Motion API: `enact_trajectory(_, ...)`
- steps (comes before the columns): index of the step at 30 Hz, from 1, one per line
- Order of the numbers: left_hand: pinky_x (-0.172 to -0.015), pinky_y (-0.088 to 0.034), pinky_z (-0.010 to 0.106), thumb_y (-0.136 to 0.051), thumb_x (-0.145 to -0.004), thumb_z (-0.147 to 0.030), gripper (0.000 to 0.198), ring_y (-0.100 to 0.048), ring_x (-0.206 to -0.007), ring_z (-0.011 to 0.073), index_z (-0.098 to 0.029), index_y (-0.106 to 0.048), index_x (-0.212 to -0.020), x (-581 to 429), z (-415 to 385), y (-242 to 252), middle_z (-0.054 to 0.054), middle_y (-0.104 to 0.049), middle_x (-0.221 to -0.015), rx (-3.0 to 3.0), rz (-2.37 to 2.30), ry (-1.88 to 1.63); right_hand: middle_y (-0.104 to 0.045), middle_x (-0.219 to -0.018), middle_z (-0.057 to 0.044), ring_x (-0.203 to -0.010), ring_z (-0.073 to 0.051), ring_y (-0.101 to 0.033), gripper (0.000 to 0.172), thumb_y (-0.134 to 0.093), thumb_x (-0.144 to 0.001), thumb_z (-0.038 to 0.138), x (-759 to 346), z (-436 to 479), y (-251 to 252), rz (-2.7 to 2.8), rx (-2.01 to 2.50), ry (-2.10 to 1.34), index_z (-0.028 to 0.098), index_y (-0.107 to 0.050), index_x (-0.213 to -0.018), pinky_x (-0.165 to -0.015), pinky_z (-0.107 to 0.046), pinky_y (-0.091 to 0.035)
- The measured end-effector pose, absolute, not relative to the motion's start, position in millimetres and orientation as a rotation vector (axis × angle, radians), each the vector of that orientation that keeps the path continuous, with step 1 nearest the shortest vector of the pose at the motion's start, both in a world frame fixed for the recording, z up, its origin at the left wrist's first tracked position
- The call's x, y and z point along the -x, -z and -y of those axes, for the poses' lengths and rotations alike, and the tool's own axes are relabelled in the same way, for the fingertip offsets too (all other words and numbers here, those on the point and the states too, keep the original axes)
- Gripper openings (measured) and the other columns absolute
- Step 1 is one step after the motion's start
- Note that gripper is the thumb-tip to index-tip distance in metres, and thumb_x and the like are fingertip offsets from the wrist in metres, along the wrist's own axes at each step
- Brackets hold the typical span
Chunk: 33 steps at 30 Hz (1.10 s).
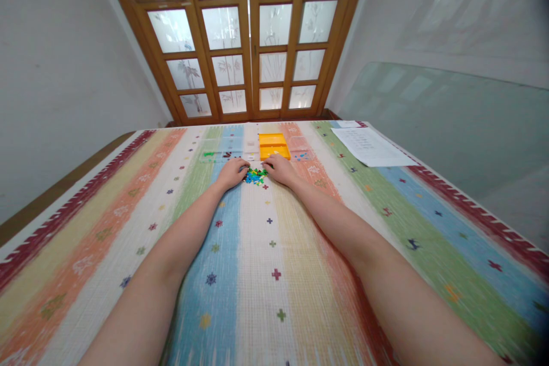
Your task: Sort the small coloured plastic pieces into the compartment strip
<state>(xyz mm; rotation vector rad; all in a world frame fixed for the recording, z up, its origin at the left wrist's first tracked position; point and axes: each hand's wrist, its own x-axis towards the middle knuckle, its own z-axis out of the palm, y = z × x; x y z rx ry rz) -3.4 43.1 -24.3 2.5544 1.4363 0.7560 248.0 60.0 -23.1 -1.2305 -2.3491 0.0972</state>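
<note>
A small pile of colourful plastic pieces (256, 176), mostly blue, green and yellow, lies on the striped tablecloth between my hands. At the pile's left edge, my left hand (234, 172) has its fingers bent and closed together. My right hand (278, 167) reaches the upper right edge of the pile, also with curled, closed fingers. What either hand pinches is too small to make out. Just beyond my hands stands an open yellow box (274, 139). Beside it are clear trays; green pieces (209, 154), dark red pieces (227, 155) and blue pieces (301, 156) lie in them.
Printed paper sheets (369, 147) lie at the far right of the table. The patterned tablecloth (257, 297) covers the tabletop. Behind the table are wooden doors with glass panes (273, 26), and a large glass panel (446, 120) leans at the right wall.
</note>
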Motion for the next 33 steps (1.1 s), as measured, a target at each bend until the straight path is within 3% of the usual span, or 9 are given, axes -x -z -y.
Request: enact_trajectory(33,-0.106,-0.049,0.04,-0.053,-0.099,-0.029,0.028,-0.065,-0.114,0.0248,-0.021,-0.076,-0.114,4.5,-46.9,29.6,0.009,-0.074,-0.117,-2.572,-1.427,-0.772,-0.074,-0.106,-0.011,-0.104,-0.023,-0.062,0.03,-0.052,-0.106,0.03,-247.8,-58.2,20.6,2.378,1.231,-0.116,0.018,-0.079,-0.103,-0.092,-0.031,-0.041)
